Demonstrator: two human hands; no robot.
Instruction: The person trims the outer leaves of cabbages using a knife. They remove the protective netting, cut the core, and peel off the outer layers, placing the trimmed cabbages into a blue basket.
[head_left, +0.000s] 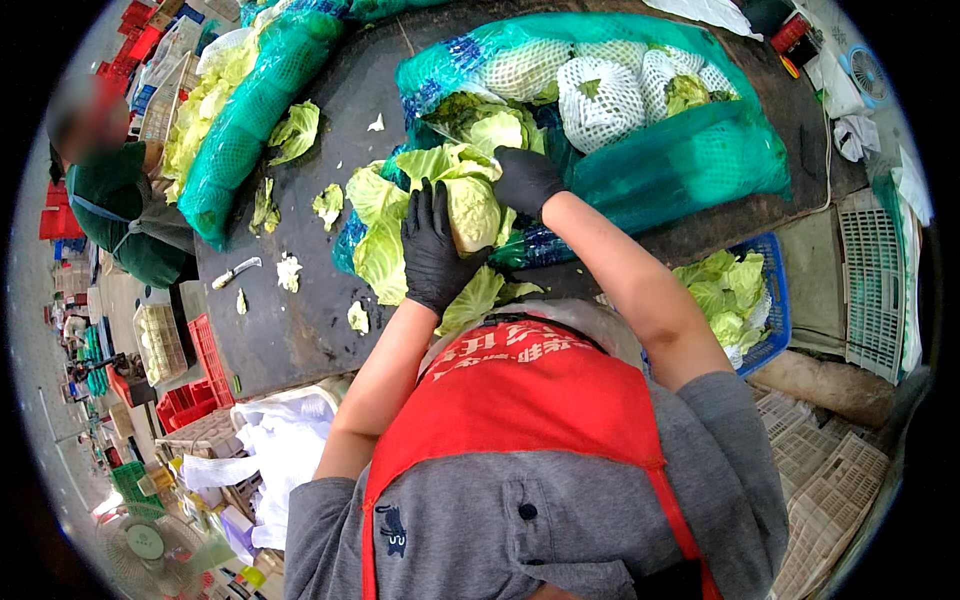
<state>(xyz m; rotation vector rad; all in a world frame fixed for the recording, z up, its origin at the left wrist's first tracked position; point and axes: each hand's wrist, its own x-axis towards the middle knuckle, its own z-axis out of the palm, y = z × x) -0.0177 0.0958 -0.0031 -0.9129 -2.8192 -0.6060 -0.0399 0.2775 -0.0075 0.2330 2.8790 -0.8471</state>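
Note:
A pale green cabbage head (474, 214) with loose outer leaves lies on the dark table in front of me. My left hand (435, 244), in a black glove, presses on its left side and leaves with fingers spread. Gloved in black too, my right hand (527, 180) is curled at the upper right of the cabbage, around a tool with a thin metal blade (457, 141), probably a knife; its handle is hidden. Behind lies a torn green mesh sack (637, 180) of cabbages, several in white foam net sleeves (600, 105). Part of the sack reaches under the cabbage.
A full green mesh sack (255, 127) lies at upper left, near a person (112, 195) beside the table. A small knife (237, 272) and leaf scraps (358, 318) lie at left. A blue basket (780, 300) of leaves stands at right, white foam nets (289, 435) at lower left.

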